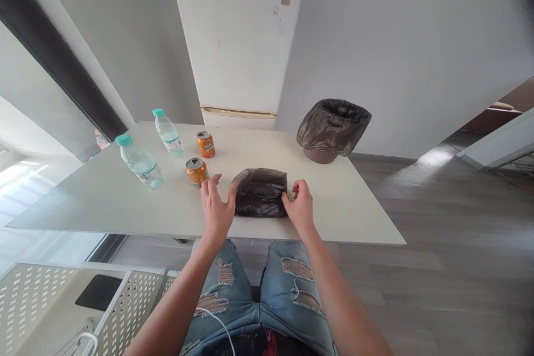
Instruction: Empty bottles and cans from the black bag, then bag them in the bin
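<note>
A folded dark plastic bag [261, 193] lies flat on the white table [104, 200] near its front edge. My left hand [216, 206] rests at the bag's left edge, fingers stretched out and apart, thumb touching the bag. My right hand [299, 204] is at the bag's right edge with its fingers curled, pinching the bag's side. An orange can [196, 172] stands just left of my left hand.
A second orange can [206, 144] and two water bottles [141, 162] [168, 133] stand at the left. A small bin lined with a dark bag [332, 129] sits at the back right. A white fridge [237, 39] stands behind the table. A perforated white rack [62, 306] is at lower left.
</note>
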`<state>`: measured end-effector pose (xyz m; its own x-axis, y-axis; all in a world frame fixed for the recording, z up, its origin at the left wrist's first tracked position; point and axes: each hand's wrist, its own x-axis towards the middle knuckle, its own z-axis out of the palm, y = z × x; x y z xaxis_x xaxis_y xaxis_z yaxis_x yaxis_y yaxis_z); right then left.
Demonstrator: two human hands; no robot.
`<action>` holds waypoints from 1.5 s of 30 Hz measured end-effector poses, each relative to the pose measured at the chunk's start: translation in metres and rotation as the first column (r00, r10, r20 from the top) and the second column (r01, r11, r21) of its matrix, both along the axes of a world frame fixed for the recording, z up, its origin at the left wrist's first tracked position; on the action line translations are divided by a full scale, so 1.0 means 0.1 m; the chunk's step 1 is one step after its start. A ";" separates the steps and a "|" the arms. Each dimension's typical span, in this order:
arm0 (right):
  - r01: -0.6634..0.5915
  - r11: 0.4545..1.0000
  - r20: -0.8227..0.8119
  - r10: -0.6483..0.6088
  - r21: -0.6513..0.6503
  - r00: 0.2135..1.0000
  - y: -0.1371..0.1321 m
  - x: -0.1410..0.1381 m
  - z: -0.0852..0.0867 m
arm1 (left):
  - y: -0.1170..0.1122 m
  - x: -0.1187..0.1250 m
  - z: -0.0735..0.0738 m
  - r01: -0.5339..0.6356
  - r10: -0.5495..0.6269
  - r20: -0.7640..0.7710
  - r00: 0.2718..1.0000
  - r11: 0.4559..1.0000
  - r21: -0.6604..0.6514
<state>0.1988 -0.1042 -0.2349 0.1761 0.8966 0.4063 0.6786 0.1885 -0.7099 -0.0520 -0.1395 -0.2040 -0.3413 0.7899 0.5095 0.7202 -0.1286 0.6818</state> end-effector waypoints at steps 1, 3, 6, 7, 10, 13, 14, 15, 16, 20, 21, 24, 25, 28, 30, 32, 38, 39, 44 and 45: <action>-0.031 0.996 0.043 0.027 0.080 0.999 -0.04 -0.03 0.06 | -0.05 0.04 0.05 0.065 -0.062 -0.056 0.997 0.996 0.064; -0.184 0.970 0.146 0.162 0.156 0.976 -0.08 -0.11 0.18 | -0.05 0.13 0.11 0.293 -0.280 -0.216 0.936 0.955 0.034; -0.476 0.879 0.320 0.443 0.030 0.838 0.01 -0.21 0.29 | 0.12 0.25 0.00 0.435 -0.494 -0.390 0.777 0.869 -0.235; -0.520 0.852 0.367 0.501 -0.053 0.784 0.07 -0.23 0.29 | 0.19 0.26 -0.09 0.408 -0.510 -0.420 0.751 0.858 -0.312; -0.498 0.808 0.445 0.589 -0.314 0.675 0.22 -0.25 0.18 | 0.32 0.23 -0.37 0.322 -0.530 -0.454 0.716 0.828 -0.459; -0.443 0.787 0.457 0.613 -0.430 0.644 0.26 -0.21 0.03 | 0.30 0.13 -0.55 0.298 -0.521 -0.464 0.716 0.830 -0.472; -0.434 0.788 0.462 0.610 -0.437 0.643 0.26 -0.19 -0.01 | 0.28 0.10 -0.57 0.295 -0.514 -0.468 0.718 0.835 -0.465; -0.428 0.791 0.467 0.607 -0.438 0.643 0.25 -0.18 -0.03 | 0.26 0.09 -0.58 0.293 -0.510 -0.471 0.720 0.838 -0.459; -0.426 0.790 0.470 0.607 -0.440 0.640 0.24 -0.17 -0.04 | 0.24 0.08 -0.58 0.290 -0.507 -0.471 0.722 0.840 -0.459; -0.419 0.787 0.470 0.610 -0.453 0.638 0.23 -0.17 -0.03 | 0.24 0.08 -0.55 0.276 -0.506 -0.470 0.724 0.836 -0.475; -0.418 0.787 0.471 0.610 -0.454 0.637 0.24 -0.17 -0.03 | 0.24 0.09 -0.54 0.274 -0.505 -0.474 0.721 0.836 -0.475; -0.415 0.786 0.478 0.612 -0.458 0.630 0.26 -0.17 -0.03 | 0.26 0.09 -0.55 0.275 -0.504 -0.486 0.714 0.840 -0.467; -0.415 0.783 0.480 0.616 -0.464 0.625 0.27 -0.17 -0.03 | 0.26 0.09 -0.56 0.275 -0.502 -0.488 0.714 0.842 -0.464; -0.423 0.766 0.472 0.636 -0.485 0.611 0.27 -0.16 -0.03 | 0.25 0.08 -0.58 0.275 -0.507 -0.491 0.709 0.839 -0.469; -0.449 0.756 0.448 0.648 -0.475 0.617 0.27 -0.13 -0.04 | 0.24 0.07 -0.57 0.270 -0.517 -0.489 0.703 0.830 -0.489; -0.505 0.766 0.383 0.639 -0.398 0.667 0.29 -0.08 -0.07 | 0.22 0.09 -0.50 0.247 -0.508 -0.490 0.708 0.829 -0.502; -0.389 0.911 0.011 0.391 0.134 0.920 0.42 0.14 -0.20 | 0.19 0.32 -0.17 0.320 -0.480 -0.561 0.674 0.875 -0.364; -0.377 0.912 -0.009 0.383 0.161 0.924 0.44 0.14 -0.21 | 0.21 0.37 -0.17 0.363 -0.514 -0.569 0.642 0.857 -0.365; -0.452 0.885 0.059 0.448 0.111 0.892 0.44 0.09 -0.21 | 0.32 0.50 -0.43 0.422 -0.640 -0.526 0.559 0.766 -0.484; -0.454 0.885 0.061 0.450 0.100 0.891 0.43 0.08 -0.20 | 0.34 0.50 -0.50 0.417 -0.644 -0.517 0.563 0.762 -0.496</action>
<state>0.2072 -0.0609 -0.2547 -0.2542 0.8256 0.5037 0.5255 0.5552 -0.6447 -0.0017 -0.1054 -0.2541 0.5006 0.8542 0.1404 0.8385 -0.5188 0.1667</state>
